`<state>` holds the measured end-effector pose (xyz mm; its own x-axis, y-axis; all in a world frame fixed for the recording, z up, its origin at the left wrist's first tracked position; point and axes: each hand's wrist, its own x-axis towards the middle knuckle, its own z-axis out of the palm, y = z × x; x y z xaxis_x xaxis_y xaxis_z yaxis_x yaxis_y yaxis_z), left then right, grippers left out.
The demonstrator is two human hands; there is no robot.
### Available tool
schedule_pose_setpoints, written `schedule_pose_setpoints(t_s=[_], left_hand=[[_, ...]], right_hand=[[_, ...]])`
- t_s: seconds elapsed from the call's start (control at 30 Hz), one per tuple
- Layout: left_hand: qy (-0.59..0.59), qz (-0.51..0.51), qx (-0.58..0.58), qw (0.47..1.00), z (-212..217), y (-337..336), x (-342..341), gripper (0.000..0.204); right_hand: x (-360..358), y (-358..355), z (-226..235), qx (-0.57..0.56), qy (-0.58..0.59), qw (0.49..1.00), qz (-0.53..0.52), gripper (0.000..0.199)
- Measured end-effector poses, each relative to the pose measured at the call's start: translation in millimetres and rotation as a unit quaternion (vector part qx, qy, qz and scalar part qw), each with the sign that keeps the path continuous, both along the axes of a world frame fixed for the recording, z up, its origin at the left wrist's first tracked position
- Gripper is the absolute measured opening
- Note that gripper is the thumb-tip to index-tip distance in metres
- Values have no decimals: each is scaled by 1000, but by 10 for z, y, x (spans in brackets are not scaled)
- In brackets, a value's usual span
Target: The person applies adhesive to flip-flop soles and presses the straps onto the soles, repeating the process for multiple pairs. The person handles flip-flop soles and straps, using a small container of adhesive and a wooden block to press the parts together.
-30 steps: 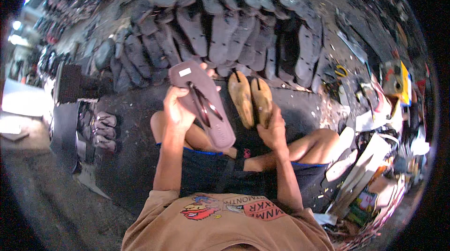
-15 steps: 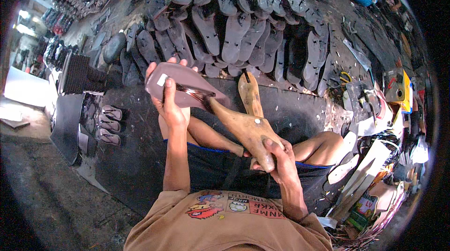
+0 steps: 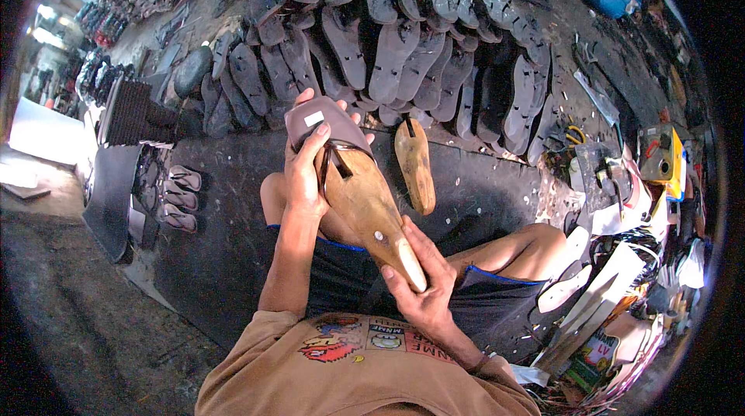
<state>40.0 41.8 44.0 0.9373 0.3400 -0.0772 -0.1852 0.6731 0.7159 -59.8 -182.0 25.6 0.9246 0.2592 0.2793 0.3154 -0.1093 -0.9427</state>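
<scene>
My left hand (image 3: 310,171) is closed around the heel part of a purple-brown sandal (image 3: 332,117) with a small white label and dark straps. A wooden shoe last (image 3: 361,199) lies along the sandal, its slotted front end under the straps. With fingers wrapped round the last's near end, my right hand (image 3: 425,280) steadies it above my lap. A second wooden last (image 3: 414,168) lies on the dark mat just beyond my hands. The sandal's underside is hidden.
Rows of dark sandal soles (image 3: 396,59) lean together ahead. Finished sandals (image 3: 181,199) sit in a small row at the left, near a stack of ridged black sheets (image 3: 140,117). At the right are a yellow box (image 3: 663,160), white sole pieces (image 3: 565,288) and scraps.
The last has slid further into the sandal, its slotted end now under the straps. My right hand moved left and slightly down; the sandal has turned more upright, its sole facing away.
</scene>
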Motion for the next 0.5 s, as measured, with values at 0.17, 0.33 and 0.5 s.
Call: schedule_pose_setpoints(t_s=[0.17,0.33,0.5], left_hand=[[-3,-12,-2,1000,-22,-3,-49,58],[-4,-28,-23,999,20,17,-56,56],[-2,-42,42,998,-237,-73,-2,61]], right_hand=[[69,15,-88,-7,-18,1000,6,60],[-110,255,-36,6,-25,999,-28,60],[145,285,-299,65,22,997,-30,54]])
